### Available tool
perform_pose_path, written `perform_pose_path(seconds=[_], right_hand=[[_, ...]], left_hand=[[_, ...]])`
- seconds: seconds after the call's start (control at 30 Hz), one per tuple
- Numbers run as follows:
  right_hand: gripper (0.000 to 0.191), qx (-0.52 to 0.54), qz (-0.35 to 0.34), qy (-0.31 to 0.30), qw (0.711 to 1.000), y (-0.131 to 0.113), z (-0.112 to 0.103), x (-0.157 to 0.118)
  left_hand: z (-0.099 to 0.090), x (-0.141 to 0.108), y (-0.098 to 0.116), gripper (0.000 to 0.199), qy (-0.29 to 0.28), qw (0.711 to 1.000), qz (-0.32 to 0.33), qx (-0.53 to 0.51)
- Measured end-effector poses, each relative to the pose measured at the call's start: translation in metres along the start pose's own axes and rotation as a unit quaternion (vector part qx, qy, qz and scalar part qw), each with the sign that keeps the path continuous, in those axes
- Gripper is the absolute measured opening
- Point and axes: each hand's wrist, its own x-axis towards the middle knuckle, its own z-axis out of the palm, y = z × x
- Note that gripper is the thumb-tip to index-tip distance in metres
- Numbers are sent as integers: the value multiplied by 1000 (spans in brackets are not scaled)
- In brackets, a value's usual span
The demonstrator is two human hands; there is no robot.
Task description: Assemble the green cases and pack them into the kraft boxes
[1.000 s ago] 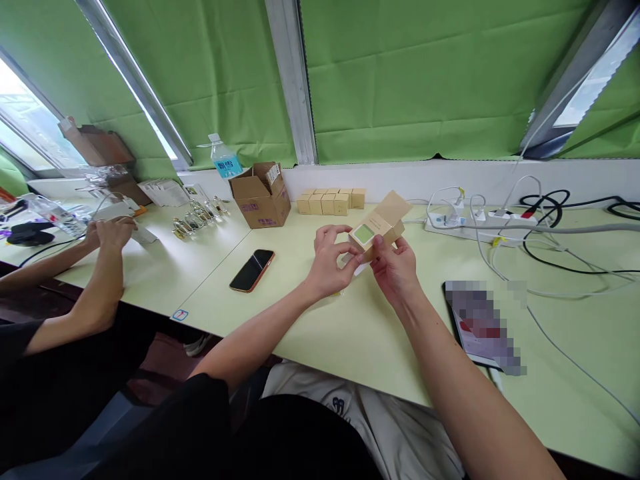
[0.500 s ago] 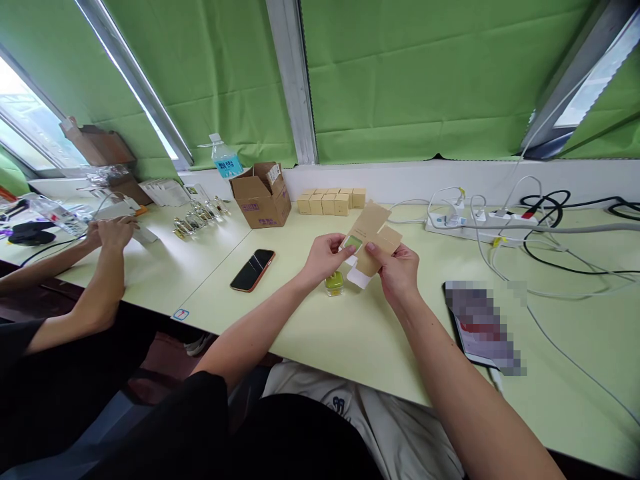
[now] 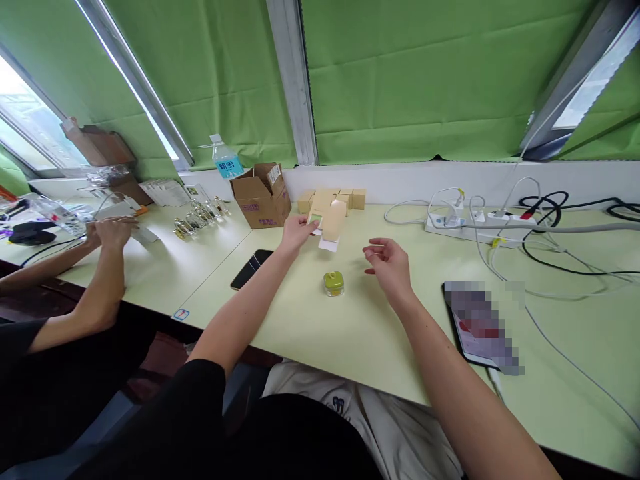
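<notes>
My left hand (image 3: pixel 300 233) pinches the left edge of an unfolded tan cardboard piece (image 3: pixel 334 223) with white flaps and a small green patch. It holds the cardboard just in front of a row of small tan boxes (image 3: pixel 358 199), covering part of them. Nothing is in my right hand (image 3: pixel 390 267), whose fingers are apart and bent above the table. Between my hands, nearer to me, a small clear jar with an olive-green lid (image 3: pixel 333 283) stands upright on the table.
A phone (image 3: pixel 251 268) lies partly behind my left forearm, another phone (image 3: pixel 480 327) beside my right. An open carton (image 3: pixel 263 197) and a bottle (image 3: pixel 226 159) stand at the back. Cables surround the power strip (image 3: pixel 470 230). At left, a co-worker's hands (image 3: pixel 115 233) work near small glass bottles (image 3: pixel 200 217).
My left hand has carried the cardboard forward and left, toward the small boxes. My right hand has let go of it and sits apart. The green-lidded jar is now fully visible.
</notes>
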Motion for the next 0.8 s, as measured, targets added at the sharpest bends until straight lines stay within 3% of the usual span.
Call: perform_pose_path(seconds=[0.17,0.33,0.47,0.6,0.7,0.8], right_hand=[[51,-110,23,-155,982,0,1,-5],[77,-184,-9,-288,940,4,1,-10],[71,-266,-49,-277,922,11,9,-16],[51,-329,-80,-252,906,15,19,-20],[42,-316,-82,-234,916,19,20,-19],[43,-254,-73,-199,944,26,17,-13]], left_hand=[[-11,32,-30,18,66,977,-79,187],[-16,30,-47,33,64,952,-101,281],[-18,18,-41,47,71,933,-73,344],[-15,3,-26,45,76,922,53,377],[-14,-17,-14,34,-15,950,181,253],[-12,-43,-6,37,-140,957,241,79]])
